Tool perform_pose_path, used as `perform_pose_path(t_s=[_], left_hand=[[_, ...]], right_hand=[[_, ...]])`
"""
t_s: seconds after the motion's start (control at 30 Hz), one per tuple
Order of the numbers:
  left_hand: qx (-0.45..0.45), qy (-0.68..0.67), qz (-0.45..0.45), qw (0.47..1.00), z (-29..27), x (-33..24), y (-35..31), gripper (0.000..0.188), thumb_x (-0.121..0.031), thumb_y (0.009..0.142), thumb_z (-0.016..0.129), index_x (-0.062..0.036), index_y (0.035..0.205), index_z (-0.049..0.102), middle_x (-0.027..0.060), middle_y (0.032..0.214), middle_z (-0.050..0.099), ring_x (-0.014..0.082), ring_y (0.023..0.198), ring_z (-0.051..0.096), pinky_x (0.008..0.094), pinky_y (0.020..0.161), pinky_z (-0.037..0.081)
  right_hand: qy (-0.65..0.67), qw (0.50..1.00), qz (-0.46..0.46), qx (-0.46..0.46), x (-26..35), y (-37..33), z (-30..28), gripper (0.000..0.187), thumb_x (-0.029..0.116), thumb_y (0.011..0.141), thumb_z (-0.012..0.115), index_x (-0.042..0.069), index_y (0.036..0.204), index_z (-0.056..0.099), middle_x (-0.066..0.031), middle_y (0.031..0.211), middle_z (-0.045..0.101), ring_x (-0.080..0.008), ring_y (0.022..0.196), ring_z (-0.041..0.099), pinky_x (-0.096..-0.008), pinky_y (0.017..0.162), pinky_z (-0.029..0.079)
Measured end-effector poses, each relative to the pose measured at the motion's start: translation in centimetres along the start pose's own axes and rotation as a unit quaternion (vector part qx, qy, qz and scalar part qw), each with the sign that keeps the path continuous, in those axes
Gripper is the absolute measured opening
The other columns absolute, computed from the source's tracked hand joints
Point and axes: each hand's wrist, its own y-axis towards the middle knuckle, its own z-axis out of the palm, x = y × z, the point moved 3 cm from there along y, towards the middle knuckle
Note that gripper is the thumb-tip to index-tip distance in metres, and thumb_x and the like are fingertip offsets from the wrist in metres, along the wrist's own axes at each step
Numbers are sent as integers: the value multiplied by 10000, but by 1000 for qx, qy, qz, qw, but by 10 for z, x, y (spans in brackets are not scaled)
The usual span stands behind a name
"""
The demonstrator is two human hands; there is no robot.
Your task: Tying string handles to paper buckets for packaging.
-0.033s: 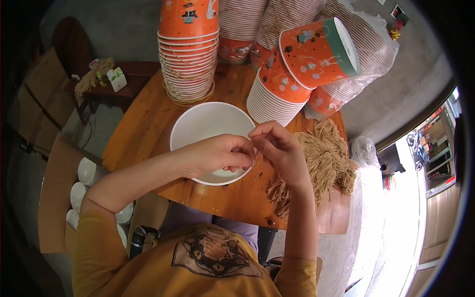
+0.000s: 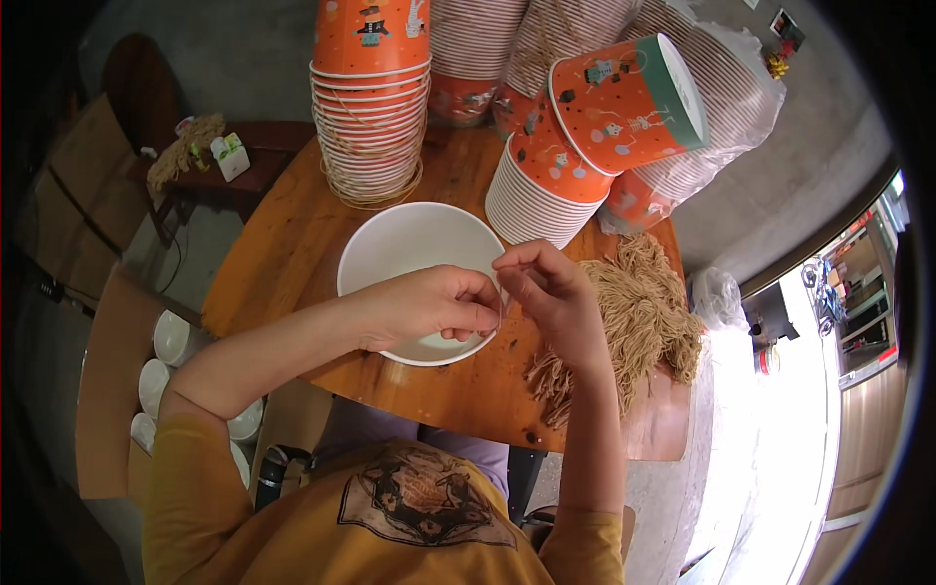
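Head view: your left hand (image 2: 444,300) curls its fingers near the right rim of the white bucket (image 2: 400,244), just below this grip, and your right hand (image 2: 546,294) bends its fingers close beside; whether either one grasps something, I cannot tell. Right of the grip lies tan twine (image 2: 639,312); beyond the grip stand nested orange buckets (image 2: 561,171).

Shifting now, and only by a sliver: easing the right hand (image 2: 558,300) a touch to the right, pulling slightly away from the curled left hand (image 2: 447,304) and opening the gap between the two by a hair! Nudging the white bucket (image 2: 400,237) a shade rightward in that same small movement, and down below, drawing the right forearm (image 2: 592,439) in ever so slightly to the left, toward the body.
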Motion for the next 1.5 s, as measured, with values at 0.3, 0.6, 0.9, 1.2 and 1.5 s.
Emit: perform_pose_path(t_s=[0.3, 0.6, 0.9, 1.2, 1.5], left_hand=[[36, -25, 0, 999, 9, -4, 10, 144, -144, 942, 612, -35, 1036, 624, -22, 895, 585, 42, 757, 502, 203, 675, 428], [21, -32, -21, 999, 10, -2, 14, 169, -181, 954, 612, -31, 1028, 636, -21, 894, 608, 47, 743, 516, 195, 660, 426], [-5, -36, -29, 999, 11, -3, 17, 159, -164, 959, 599, -31, 1042, 622, -23, 887, 595, 47, 744, 531, 194, 648, 430], [18, -180, -99, 978, 10, -1, 17, 126, -123, 954, 587, -42, 1050, 586, -3, 944, 591, 74, 793, 565, 207, 661, 447], [8, -203, -57, 977, 4, 1, 16, 175, -8, 903, 603, 1, 1074, 565, 57, 969, 593, 129, 855, 593, 258, 770, 505]], right_hand=[[-113, 983, -27, -140, -2, -24, 3, 104, 6, 864, 661, 42, 961, 657, 1, 820, 567, -63, 590, 458, -229, 546, 407], [-172, 961, -63, -209, -18, -36, -6, 111, 9, 879, 644, 38, 985, 645, -21, 862, 554, -70, 625, 486, -224, 548, 407], [-340, 886, -146, -279, -6, -69, 20, 168, 43, 829, 736, 45, 939, 609, -46, 846, 567, -105, 556, 534, -243, 483, 439], [-179, 937, -67, -294, -14, -70, 37, 115, 31, 833, 726, 26, 866, 616, -41, 765, 553, -99, 553, 518, -240, 502, 426], [-251, 926, -101, -262, -5, -73, 28, 89, 29, 841, 718, 30, 910, 662, -20, 696, 509, -78, 551, 479, -221, 506, 389]])
